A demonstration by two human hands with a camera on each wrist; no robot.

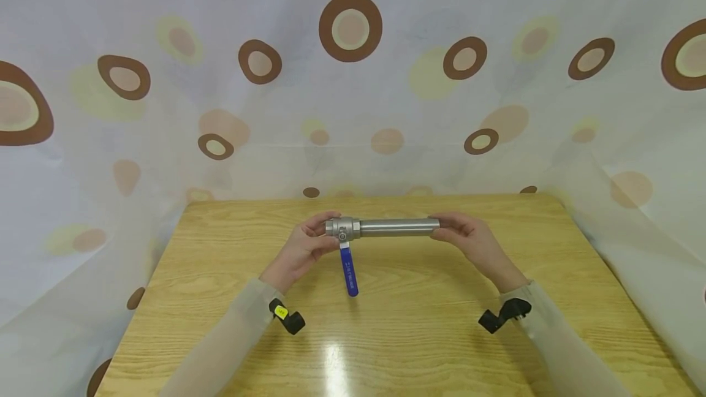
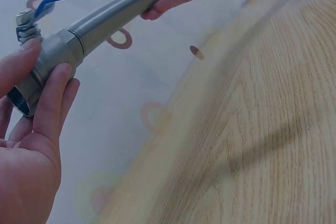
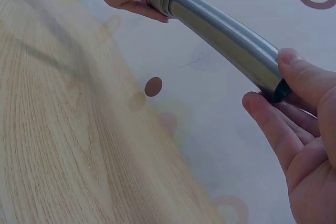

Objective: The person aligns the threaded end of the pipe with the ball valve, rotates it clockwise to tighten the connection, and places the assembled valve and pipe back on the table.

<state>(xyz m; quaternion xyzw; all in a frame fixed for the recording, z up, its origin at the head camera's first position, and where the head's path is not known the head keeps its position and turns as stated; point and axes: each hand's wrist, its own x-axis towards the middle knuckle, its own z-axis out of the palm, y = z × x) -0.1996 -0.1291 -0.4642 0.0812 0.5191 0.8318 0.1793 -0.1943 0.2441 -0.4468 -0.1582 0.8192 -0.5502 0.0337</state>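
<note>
- A pipe with a valve screwed onto one end is held level above the table, clear of the wood, between both hands.
- The long axis of the pipe runs left to right across the person, parallel to the table's far edge; the valve end points to the person's left.
- The valve's blue handle is seen hanging from the valve toward the person in the head view.
- The valve body is gripped by the left hand, its fingers curled round the metal.
- The open pipe end is pinched by the right hand, thumb above and fingertips below.
- Nothing that could serve as a container is seen; only the pipe's hollow end is visible, and its inside cannot be made out.
</note>
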